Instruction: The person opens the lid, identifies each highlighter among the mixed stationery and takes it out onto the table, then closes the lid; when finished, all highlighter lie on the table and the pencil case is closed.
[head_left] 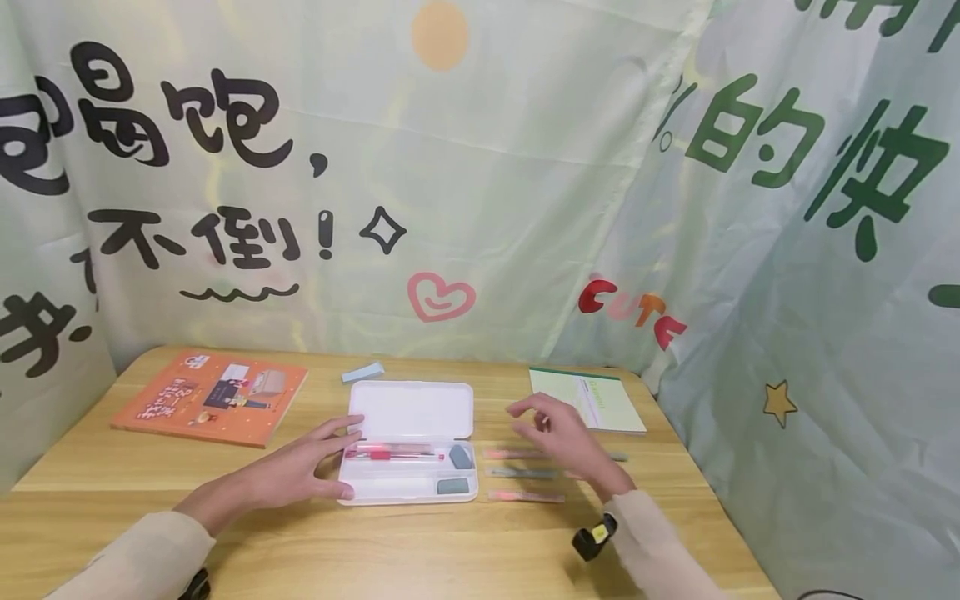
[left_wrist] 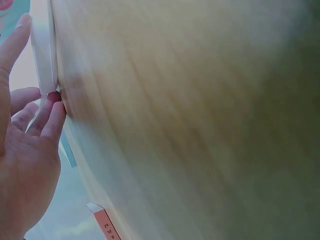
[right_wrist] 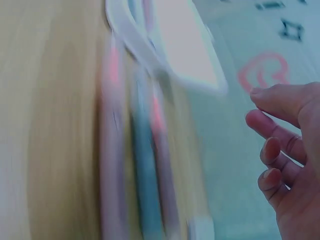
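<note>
An open white pencil case (head_left: 411, 408) lies with its lid folded back. Inside are a red pen (head_left: 381, 455) and two grey-blue erasers (head_left: 452, 486). My left hand (head_left: 288, 471) touches the case's left end, thumb at the front corner and fingers along the lid's side; the left wrist view has fingertips against its edge. To the case's right lie a pink-tipped pen (head_left: 525, 497), a blue-grey pen (head_left: 521, 473) and another pink-tipped pen (head_left: 513, 454), blurred in the right wrist view. Above them hovers my right hand (head_left: 566, 437), fingers loosely bent, holding nothing.
An orange book (head_left: 213, 398) lies at the table's back left. Behind the case is a small light-blue strip (head_left: 363, 372). A pale green notebook (head_left: 622, 404) sits at the back right, partly behind my right hand. Printed curtains (head_left: 480, 183) hang around the table.
</note>
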